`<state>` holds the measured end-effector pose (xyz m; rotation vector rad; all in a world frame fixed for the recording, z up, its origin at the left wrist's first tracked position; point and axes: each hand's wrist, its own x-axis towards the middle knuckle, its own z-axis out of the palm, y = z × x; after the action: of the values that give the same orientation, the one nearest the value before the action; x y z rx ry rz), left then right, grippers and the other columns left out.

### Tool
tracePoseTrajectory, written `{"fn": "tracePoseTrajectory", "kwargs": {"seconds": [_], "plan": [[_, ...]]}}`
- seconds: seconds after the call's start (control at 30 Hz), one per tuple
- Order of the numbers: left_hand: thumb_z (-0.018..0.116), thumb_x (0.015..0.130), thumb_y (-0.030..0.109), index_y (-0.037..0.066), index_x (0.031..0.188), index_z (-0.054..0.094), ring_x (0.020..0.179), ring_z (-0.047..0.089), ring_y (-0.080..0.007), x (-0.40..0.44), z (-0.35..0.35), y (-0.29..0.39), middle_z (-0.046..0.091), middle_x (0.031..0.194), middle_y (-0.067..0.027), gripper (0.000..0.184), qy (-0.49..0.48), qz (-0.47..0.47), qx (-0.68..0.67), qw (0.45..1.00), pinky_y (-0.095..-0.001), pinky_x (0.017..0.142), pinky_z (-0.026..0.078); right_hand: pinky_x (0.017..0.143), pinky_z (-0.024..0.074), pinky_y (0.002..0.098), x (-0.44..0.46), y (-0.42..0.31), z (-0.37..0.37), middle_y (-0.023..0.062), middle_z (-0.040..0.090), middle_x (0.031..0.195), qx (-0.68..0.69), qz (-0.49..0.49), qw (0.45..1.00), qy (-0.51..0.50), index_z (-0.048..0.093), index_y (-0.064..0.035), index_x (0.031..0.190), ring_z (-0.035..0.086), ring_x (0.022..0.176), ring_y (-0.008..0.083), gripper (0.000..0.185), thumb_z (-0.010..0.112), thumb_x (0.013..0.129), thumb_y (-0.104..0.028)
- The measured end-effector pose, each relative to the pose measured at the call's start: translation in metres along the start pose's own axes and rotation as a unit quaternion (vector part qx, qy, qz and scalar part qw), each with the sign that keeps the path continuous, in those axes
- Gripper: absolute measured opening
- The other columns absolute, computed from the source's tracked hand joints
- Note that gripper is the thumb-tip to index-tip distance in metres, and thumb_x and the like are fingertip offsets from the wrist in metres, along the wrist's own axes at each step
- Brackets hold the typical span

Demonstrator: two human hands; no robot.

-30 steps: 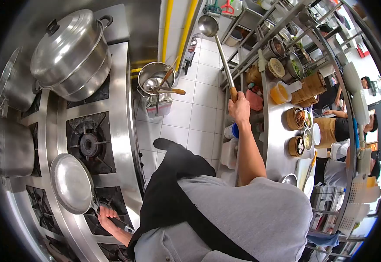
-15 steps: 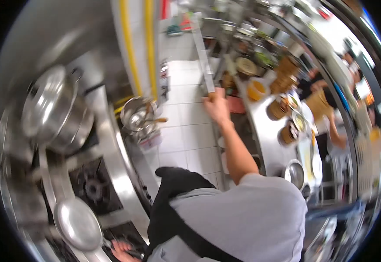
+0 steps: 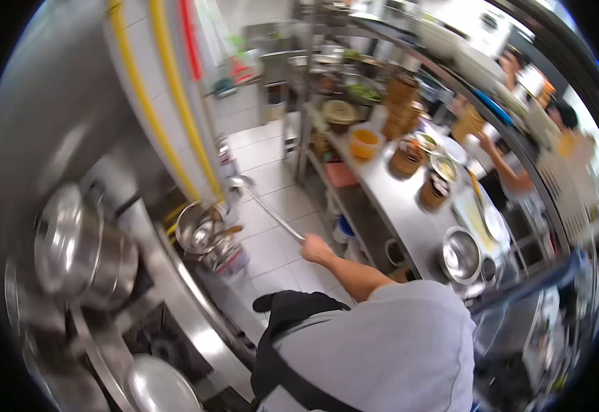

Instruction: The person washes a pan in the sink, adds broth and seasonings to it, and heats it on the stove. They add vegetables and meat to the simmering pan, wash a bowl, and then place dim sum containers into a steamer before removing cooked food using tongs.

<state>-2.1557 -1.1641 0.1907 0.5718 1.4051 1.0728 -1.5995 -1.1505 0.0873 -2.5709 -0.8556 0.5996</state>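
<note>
My right hand (image 3: 318, 249) is closed around the handle end of a long metal ladle (image 3: 272, 211). The ladle's bowl points away and to the left, above the tiled floor. Close to that bowl, lower left, stands a metal pot (image 3: 198, 226) with utensils in it. My left hand is out of view. A round silver pan (image 3: 162, 386) sits on the stove at the bottom left, its handle cut off by the frame edge.
A large lidded steamer pot (image 3: 83, 247) stands on the stove (image 3: 196, 329) at left. Along the right runs a steel counter (image 3: 399, 199) with a steel bowl (image 3: 461, 255), an orange-filled tub (image 3: 365, 142) and several bamboo containers. Beyond it, a co-worker's arm (image 3: 505, 165) shows under a shelf.
My right hand has moved down and left in view, and the ladle has swung from pointing up to pointing left. My left hand, earlier at the pan's handle, has left the view.
</note>
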Motion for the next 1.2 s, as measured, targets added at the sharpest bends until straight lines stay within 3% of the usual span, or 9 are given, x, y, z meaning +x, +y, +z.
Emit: {"fn": "tracePoseTrajectory", "kwargs": {"seconds": [0.17, 0.23, 0.27, 0.37, 0.4, 0.67, 0.83, 0.97, 1.2], "plan": [[0.062, 0.095, 0.018, 0.009, 0.082, 0.044, 0.042, 0.035, -0.0093, -0.044, 0.003, 0.008, 0.036, 0.053, 0.0024, 0.024, 0.083, 0.023, -0.098, 0.991, -0.028, 0.037, 0.028, 0.067, 0.0515, 0.035, -0.073, 0.013, 0.02, 0.0164, 0.068, 0.077, 0.214, -0.026, 0.976, 0.01, 0.061, 0.0016, 0.1, 0.064, 0.07, 0.018, 0.021, 0.064, 0.086, -0.012], [0.064, 0.094, 0.021, 0.006, 0.085, 0.048, 0.044, 0.041, -0.011, -0.054, 0.002, 0.023, 0.04, 0.055, 0.0016, 0.024, 0.056, 0.011, -0.098, 0.994, -0.028, 0.041, 0.035, 0.054, 0.0459, 0.0293, -0.053, 0.009, 0.049, 0.0042, 0.057, 0.064, 0.226, -0.217, 0.937, 0.152, 0.057, 0.0007, 0.09, 0.053, 0.06, 0.0076, 0.01, 0.064, 0.087, -0.006], [0.065, 0.094, 0.022, 0.005, 0.084, 0.049, 0.045, 0.044, -0.0119, -0.06, 0.001, 0.029, 0.043, 0.056, 0.0004, 0.025, 0.077, 0.024, -0.095, 0.992, -0.0281, 0.042, 0.038, 0.05, 0.0424, 0.0267, -0.053, -0.014, 0.038, 0.0015, 0.051, 0.062, 0.226, -0.228, 0.944, 0.081, 0.055, -0.0013, 0.084, 0.048, 0.055, 0.0054, 0.01, 0.063, 0.089, -0.005], [0.066, 0.094, 0.027, 0.005, 0.081, 0.049, 0.045, 0.048, -0.014, -0.08, 0.009, 0.006, 0.051, 0.059, -0.0031, 0.03, 0.085, -0.075, -0.175, 0.978, -0.0292, 0.042, 0.041, 0.042, 0.0392, 0.0273, -0.053, -0.121, 0.014, 0.0023, 0.05, 0.061, 0.342, -0.316, 0.884, -0.047, 0.052, -0.0014, 0.094, 0.048, 0.046, 0.0094, 0.009, 0.06, 0.091, -0.006], [0.066, 0.094, 0.026, 0.006, 0.079, 0.047, 0.042, 0.046, -0.0134, -0.088, 0.017, 0.002, 0.05, 0.058, -0.0028, 0.031, 0.12, -0.076, -0.049, 0.989, -0.0301, 0.039, 0.04, 0.043, 0.0403, 0.0275, -0.055, -0.161, 0.007, 0.0022, 0.05, 0.062, 0.332, -0.349, 0.873, -0.068, 0.052, -0.0011, 0.096, 0.049, 0.046, 0.0099, 0.01, 0.059, 0.091, -0.005], [0.061, 0.095, 0.014, 0.007, 0.077, 0.043, 0.041, 0.044, -0.0125, -0.095, 0.038, -0.008, 0.045, 0.056, -0.0021, 0.027, 0.133, 0.004, -0.241, 0.961, -0.0301, 0.037, 0.039, 0.039, 0.0386, 0.0243, -0.151, -0.473, 0.007, 0.0035, 0.05, 0.075, 0.343, -0.568, 0.673, -0.326, 0.038, -0.0064, 0.143, 0.048, 0.044, 0.0092, 0.055, 0.054, 0.09, 0.002], [0.057, 0.094, 0.012, 0.005, 0.08, 0.046, 0.044, 0.044, -0.0114, -0.073, 0.045, 0.076, 0.045, 0.058, -0.0018, 0.019, 0.188, 0.085, -0.216, 0.954, -0.0287, 0.039, 0.038, 0.038, 0.041, 0.0317, -0.222, -0.674, -0.001, 0.0052, 0.052, 0.057, 0.145, -0.65, 0.604, -0.438, 0.059, 0.0026, 0.116, 0.051, 0.04, 0.0145, 0.034, 0.056, 0.082, -0.002], [0.058, 0.094, 0.014, 0.006, 0.08, 0.046, 0.047, 0.043, -0.0089, -0.049, 0.045, 0.154, 0.045, 0.062, 0.0009, 0.019, 0.211, 0.122, -0.267, 0.932, -0.028, 0.041, 0.038, 0.041, 0.0459, 0.0367, -0.284, -0.794, 0.047, 0.0108, 0.056, 0.057, -0.025, -0.761, 0.562, -0.322, 0.063, 0.0064, 0.083, 0.055, 0.043, 0.0198, 0.011, 0.057, 0.076, -0.001], [0.059, 0.091, 0.013, 0.005, 0.079, 0.05, 0.048, 0.046, -0.0096, -0.03, 0.027, 0.227, 0.048, 0.062, 0.0006, 0.018, 0.234, 0.138, -0.251, 0.929, -0.027, 0.043, 0.04, 0.048, 0.0511, 0.0361, -0.377, -0.898, 0.098, 0.0176, 0.055, 0.062, -0.152, -0.679, 0.523, -0.492, 0.059, 0.0069, 0.068, 0.06, 0.054, 0.0259, 0.014, 0.053, 0.076, -0.003]]}}
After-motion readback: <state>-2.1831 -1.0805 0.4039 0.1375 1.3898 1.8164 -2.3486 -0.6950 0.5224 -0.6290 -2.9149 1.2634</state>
